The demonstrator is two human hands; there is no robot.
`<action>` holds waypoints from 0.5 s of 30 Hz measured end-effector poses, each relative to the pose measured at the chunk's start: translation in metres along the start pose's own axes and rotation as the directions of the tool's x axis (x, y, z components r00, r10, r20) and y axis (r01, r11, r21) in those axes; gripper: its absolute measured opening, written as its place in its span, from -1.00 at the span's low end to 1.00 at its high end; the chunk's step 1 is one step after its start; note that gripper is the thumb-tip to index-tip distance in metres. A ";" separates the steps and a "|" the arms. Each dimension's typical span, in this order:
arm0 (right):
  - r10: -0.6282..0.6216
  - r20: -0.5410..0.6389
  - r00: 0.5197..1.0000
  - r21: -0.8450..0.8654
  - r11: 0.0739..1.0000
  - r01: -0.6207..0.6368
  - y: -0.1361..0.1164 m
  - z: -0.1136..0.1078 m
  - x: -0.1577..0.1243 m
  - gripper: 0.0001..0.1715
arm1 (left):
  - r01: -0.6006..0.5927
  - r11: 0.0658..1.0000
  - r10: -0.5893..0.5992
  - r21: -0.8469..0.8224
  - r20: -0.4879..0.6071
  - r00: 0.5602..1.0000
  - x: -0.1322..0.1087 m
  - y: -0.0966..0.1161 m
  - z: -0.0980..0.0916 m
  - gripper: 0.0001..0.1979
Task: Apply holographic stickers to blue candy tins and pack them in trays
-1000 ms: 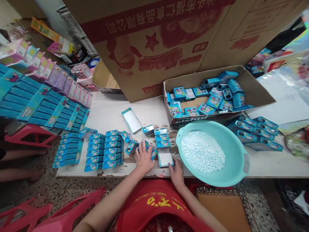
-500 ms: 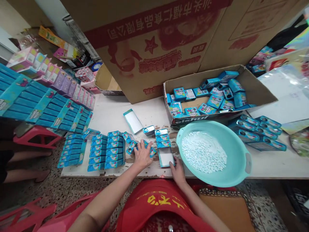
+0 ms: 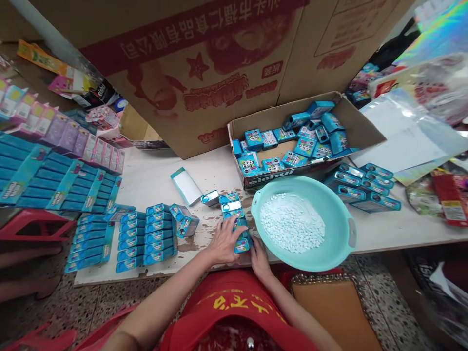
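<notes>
My left hand (image 3: 223, 242) is over a narrow display tray, its fingers curled on small blue candy boxes (image 3: 242, 245) at the near end. More candy boxes fill the tray's far part, one with a silvery side up. My right hand (image 3: 260, 258) grips the tray's near right corner; its fingertips are partly hidden. Left of the tray, two loose candy boxes (image 3: 187, 226) lean together, and a single candy box (image 3: 209, 198) stands beyond. An open white-lined tray (image 3: 186, 186) lies further back. Just right of my right hand sits a turquoise basin (image 3: 338, 214) holding pale candies (image 3: 292, 222).
Filled blue trays (image 3: 159, 239) stand in rows at left, near taller stacks (image 3: 58, 180). A low carton (image 3: 310, 168) of jumbled blue boxes is behind the basin; a large carton (image 3: 234, 58) rises at the back. More blue boxes (image 3: 380, 202) stand right of the basin.
My left hand has moved right, bringing candy boxes from the table into the tray's bare near end. My right hand stays at the tray's corner. The view has shifted right.
</notes>
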State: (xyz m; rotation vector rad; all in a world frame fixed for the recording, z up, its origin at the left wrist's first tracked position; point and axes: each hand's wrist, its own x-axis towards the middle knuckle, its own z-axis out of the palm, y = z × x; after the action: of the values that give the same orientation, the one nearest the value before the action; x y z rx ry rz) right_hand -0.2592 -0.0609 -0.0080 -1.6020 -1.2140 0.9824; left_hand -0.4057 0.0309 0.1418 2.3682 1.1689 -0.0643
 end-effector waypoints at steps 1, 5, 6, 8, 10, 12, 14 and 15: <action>0.004 -0.004 1.000 -0.003 1.000 -0.004 0.000 0.001 0.000 -0.53 | -0.006 0.999 0.006 0.033 -0.004 1.000 0.002 -0.001 0.004 -0.26; 0.001 -0.002 1.000 0.002 1.000 -0.001 -0.004 0.005 0.002 -0.52 | -0.013 0.992 0.012 0.128 0.006 1.000 -0.001 -0.001 0.004 -0.20; 0.005 0.002 1.000 0.000 1.000 -0.005 -0.004 0.005 0.002 -0.51 | -0.014 0.989 0.012 0.147 0.012 1.000 -0.001 0.000 0.004 -0.19; 0.016 0.016 1.000 -0.006 1.000 -0.016 -0.005 0.005 0.002 -0.49 | -0.030 0.983 0.029 0.181 0.010 1.000 -0.001 0.003 0.004 -0.18; 0.017 0.038 0.999 -0.006 1.000 -0.017 -0.004 0.004 0.000 -0.48 | -0.077 0.974 0.077 0.212 0.007 0.997 0.003 0.006 0.009 -0.16; 0.015 0.080 0.997 0.004 1.000 -0.015 -0.003 0.000 -0.002 -0.48 | -0.128 0.962 0.129 0.242 0.009 0.992 0.010 0.009 0.016 -0.15; 0.026 0.134 0.991 0.007 1.000 -0.027 -0.003 -0.004 -0.004 -0.49 | -0.185 0.946 0.187 0.266 0.019 0.982 0.018 0.011 0.022 -0.20; 0.035 0.157 0.987 0.004 0.999 -0.036 -0.002 -0.006 -0.005 -0.50 | -0.222 0.936 0.223 0.275 0.027 0.974 0.021 0.011 0.024 -0.24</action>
State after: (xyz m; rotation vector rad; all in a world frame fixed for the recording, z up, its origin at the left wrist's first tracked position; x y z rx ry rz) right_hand -0.2551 -0.0664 -0.0036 -1.5692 -1.2896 1.1519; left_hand -0.3795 0.0301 0.1200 2.7334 0.9351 -0.1541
